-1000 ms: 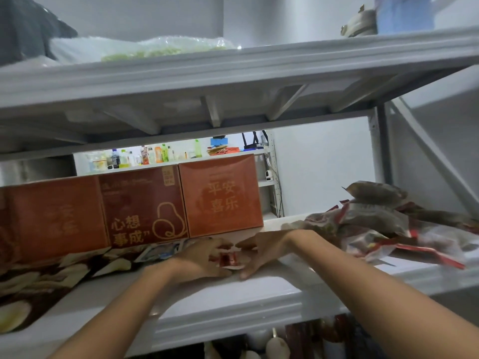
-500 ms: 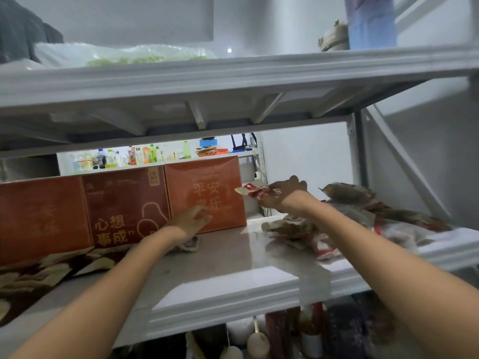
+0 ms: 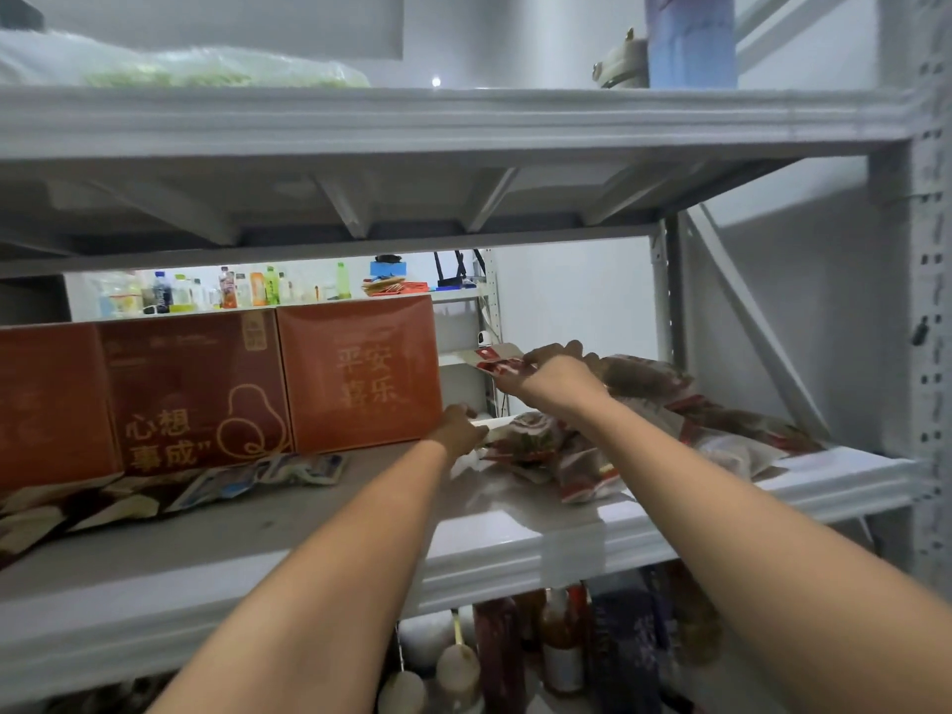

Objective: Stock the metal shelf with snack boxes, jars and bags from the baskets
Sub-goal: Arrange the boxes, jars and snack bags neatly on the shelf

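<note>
Right hand [image 3: 554, 376] pinches a red packet [image 3: 495, 361] right of the box [image 3: 360, 373]; lay it flat there. Left hand [image 3: 457, 431] beside the box: finger state unclear.

Metal shelf [image 3: 515, 533]: red boxes [image 3: 355, 373], snack bags [image 3: 644, 435].

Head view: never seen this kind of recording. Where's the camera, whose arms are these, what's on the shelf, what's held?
No robot here: a person wears one wide-angle camera on the head, so you look forward and down along their bare arms at a metal shelf. Red boxes stand on it in a row, flat packets lie in front of them, and a pile of snack bags sits at the right. The right hand pinches a small red packet, raised near that pile. The left hand reaches to the row's right end; whether it grips anything I cannot tell.
</note>
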